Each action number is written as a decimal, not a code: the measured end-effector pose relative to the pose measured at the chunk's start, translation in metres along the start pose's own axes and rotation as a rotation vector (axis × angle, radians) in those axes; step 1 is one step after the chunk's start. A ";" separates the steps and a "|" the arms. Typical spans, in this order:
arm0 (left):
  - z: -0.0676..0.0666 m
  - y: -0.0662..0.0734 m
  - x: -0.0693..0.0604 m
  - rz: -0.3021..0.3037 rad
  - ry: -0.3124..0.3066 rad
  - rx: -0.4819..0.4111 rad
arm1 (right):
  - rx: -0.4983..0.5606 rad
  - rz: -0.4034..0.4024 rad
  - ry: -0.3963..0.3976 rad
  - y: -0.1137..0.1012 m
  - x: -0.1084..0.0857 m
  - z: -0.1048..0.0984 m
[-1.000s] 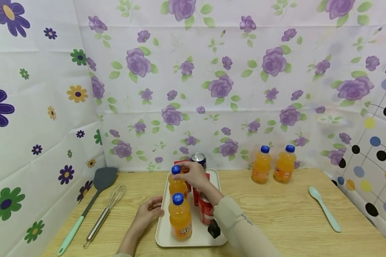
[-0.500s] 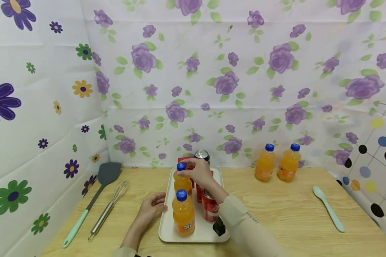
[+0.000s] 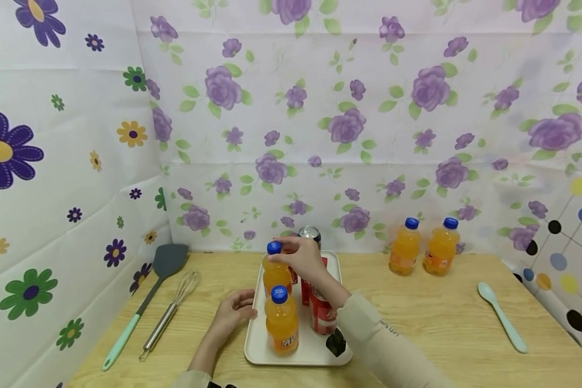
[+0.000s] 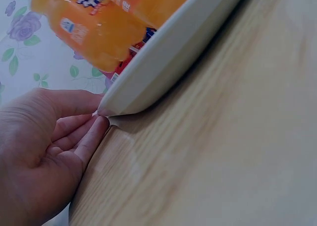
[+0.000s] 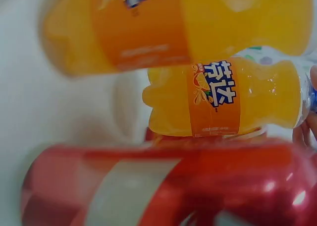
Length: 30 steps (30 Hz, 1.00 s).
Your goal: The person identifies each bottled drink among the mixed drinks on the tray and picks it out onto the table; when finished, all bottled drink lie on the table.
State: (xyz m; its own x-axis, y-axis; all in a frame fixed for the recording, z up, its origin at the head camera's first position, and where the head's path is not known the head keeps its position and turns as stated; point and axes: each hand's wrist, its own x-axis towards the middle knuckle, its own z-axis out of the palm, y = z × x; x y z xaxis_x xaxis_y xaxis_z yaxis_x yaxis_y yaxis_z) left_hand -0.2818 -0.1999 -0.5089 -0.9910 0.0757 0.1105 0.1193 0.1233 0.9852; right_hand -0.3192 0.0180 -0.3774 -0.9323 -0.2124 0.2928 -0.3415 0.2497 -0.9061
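Observation:
My right hand (image 3: 305, 258) pinches the blue cap of the rear orange soda bottle (image 3: 276, 277), which stands upright on the cream tray (image 3: 320, 353). A second orange soda bottle (image 3: 281, 326) stands in front of it. Right of them is a red cola can (image 3: 322, 312), partly under my wrist. In the right wrist view the gripped bottle (image 5: 215, 99) lies between the blurred near bottle (image 5: 148, 23) and the can (image 5: 163, 186). My left hand (image 3: 233, 311) holds the tray's left edge; the left wrist view shows its fingertips (image 4: 99, 122) at the rim.
A dark silver-topped can (image 3: 310, 233) and red packs, partly hidden, are at the tray's back. A spatula (image 3: 170, 261) and whisk (image 3: 172, 312) lie left. Two more orange bottles (image 3: 404, 248) stand at the back right, near a pale green spoon (image 3: 501, 318).
The whole head view has shifted a little. Both hands keep their places on the bottle cap and tray edge; the gripped bottle has moved at most slightly back and left.

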 end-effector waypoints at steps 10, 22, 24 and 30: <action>0.003 0.000 0.000 -0.083 0.028 -0.008 | 0.155 -0.010 0.108 -0.039 0.002 -0.014; 0.000 0.003 0.002 -0.069 0.036 -0.024 | 0.332 -0.085 0.180 -0.078 0.007 -0.059; 0.000 0.003 0.002 -0.066 0.035 -0.027 | 0.357 -0.098 0.209 -0.079 0.005 -0.068; 0.000 0.001 0.002 -0.065 0.026 -0.031 | 0.380 -0.095 0.320 -0.073 -0.012 -0.098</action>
State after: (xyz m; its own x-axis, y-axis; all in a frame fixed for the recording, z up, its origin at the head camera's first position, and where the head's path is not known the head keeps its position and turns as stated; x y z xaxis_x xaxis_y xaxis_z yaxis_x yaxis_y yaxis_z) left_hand -0.2839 -0.1998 -0.5078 -0.9979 0.0430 0.0488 0.0528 0.0965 0.9939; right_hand -0.2950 0.0945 -0.2851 -0.9094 0.0976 0.4043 -0.4145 -0.1313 -0.9005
